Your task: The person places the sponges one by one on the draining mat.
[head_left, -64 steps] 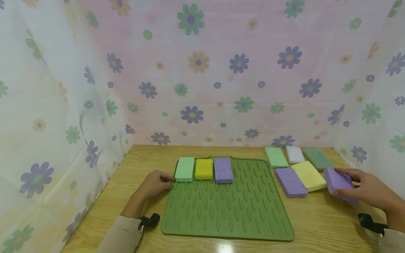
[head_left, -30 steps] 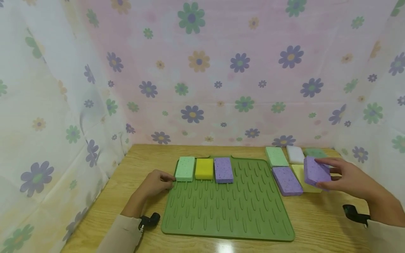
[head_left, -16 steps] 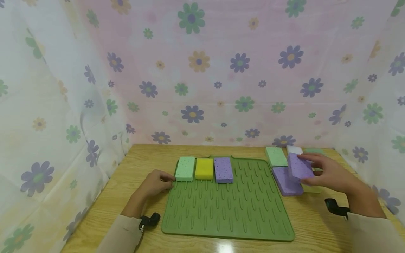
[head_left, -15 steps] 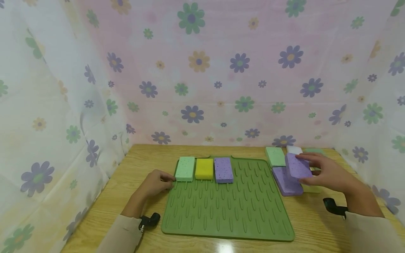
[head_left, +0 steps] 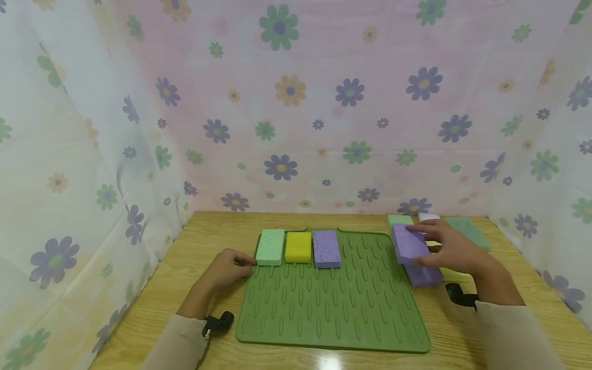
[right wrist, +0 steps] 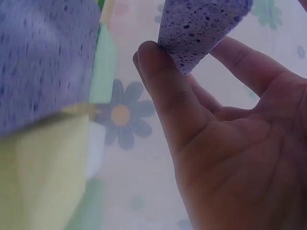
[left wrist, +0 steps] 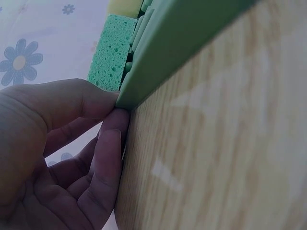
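The right hand [head_left: 450, 249] held up a purple sponge [head_left: 408, 244], with the thumb on one long side and fingers on the other, clamped on it. That sponge was in the air by the far right corner of the green mat [head_left: 333, 308], and it tilted a bit. The right wrist view showed a gap between it and the other purple sponge [head_left: 423, 276], which lay on the wooden table [head_left: 185, 246] just beside the mat.

The left hand [head_left: 226, 267] pinched the left edge of the mat, with the thumb and a finger pressed together on the rim (the left wrist view showed this best).

Three sponges lay in a row along the back of the mat: a mint green sponge [head_left: 270, 246], then a bright yellow sponge [head_left: 298, 247], then a spotty purple sponge [head_left: 326, 248].

To the right of the mat, the hand and its sponge hid parts of a pale yellow sponge [head_left: 458, 277], a light green sponge [head_left: 399, 219] and a white sponge [head_left: 427, 217]. A dull green sponge [head_left: 469, 231] lay farthest right. Behind it all hung a flowery cloth [head_left: 324, 61].
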### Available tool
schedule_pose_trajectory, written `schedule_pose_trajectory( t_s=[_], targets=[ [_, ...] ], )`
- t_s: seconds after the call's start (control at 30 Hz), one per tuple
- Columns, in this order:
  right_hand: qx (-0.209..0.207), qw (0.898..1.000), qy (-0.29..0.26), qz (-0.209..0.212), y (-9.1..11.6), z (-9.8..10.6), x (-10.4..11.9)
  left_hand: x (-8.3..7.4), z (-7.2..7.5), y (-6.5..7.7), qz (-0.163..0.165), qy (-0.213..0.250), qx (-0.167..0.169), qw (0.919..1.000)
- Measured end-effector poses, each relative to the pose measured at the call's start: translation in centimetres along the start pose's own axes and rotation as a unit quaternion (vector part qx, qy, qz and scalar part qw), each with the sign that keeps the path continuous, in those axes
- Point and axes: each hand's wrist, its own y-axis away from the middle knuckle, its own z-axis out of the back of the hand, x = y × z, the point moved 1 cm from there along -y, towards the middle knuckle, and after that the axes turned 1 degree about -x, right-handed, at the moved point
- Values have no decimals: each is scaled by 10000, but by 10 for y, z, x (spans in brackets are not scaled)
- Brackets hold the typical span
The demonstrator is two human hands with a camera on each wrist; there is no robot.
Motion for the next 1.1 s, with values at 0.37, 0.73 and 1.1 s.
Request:
schedule_pose_trajectory(
  t_s=[0.37, 0.73, 1.1],
  targets=[
    [182, 9995, -268, 10, -17, -19, 10, -3, 0, 1, -117, -13, 46, 9999],
    [75, 9999, -27, 67, -32, -44, 15, -1, 1, 2, -85, -54, 7, 9999],
    [79, 9998, 164, -29, -45, -60, 12, -1, 0, 1, -175, -97, 26, 9998]
  ],
)
